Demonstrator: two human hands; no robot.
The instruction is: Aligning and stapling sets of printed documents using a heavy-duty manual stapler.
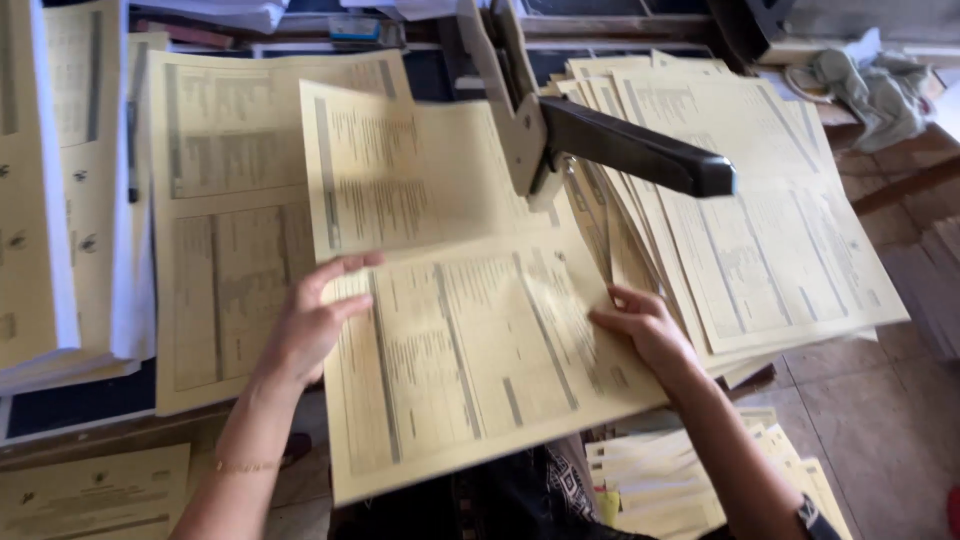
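Here, both hands, left (305, 325) and right (645, 325), lie spread on a yellow sheet (470, 330).

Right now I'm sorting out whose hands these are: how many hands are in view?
2. The left hand lies flat on the left edge of the yellow printed sheet; the right hand presses its right edge, below the black stapler handle. None looks hidden.

print on the yellow sheet (470, 330) is motion-blurred, too small to make out. cutter arm (630, 150) hides part of the fanned stack (780, 230) at upper right. left-edge pile (40, 180) and bottom-left sheet (90, 490) run off frame
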